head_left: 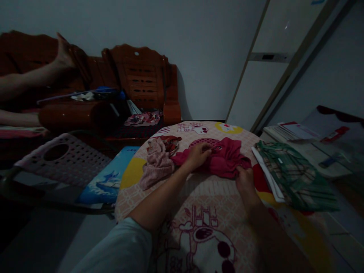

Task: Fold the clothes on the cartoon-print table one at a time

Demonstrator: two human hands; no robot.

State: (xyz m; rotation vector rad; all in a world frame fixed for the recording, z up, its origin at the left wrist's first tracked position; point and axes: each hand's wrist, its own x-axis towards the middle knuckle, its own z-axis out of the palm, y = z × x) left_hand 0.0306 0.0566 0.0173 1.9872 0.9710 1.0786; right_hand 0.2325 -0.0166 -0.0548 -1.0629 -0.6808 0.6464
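A dark pink garment (224,161) with a dotted or perforated part at its far side lies bunched on the round table. My left hand (198,155) is over its left half, with thumb and fingers closed on the cloth near a small shiny spot. At its near right corner my right hand (245,181) grips the edge of the fabric. Just left of the garment is a crumpled pale pink cloth (156,163), with a red and orange patterned cloth (170,143) behind it. A folded green plaid garment (292,170) rests on something white at the table's right side.
The table has a cartoon-print cloth (227,201). On the left stand a woven chair (82,163) and a blue printed item (108,178). Behind are a wooden sofa (142,83) and another person's bare leg (36,76). Papers (298,131) lie on a surface at right.
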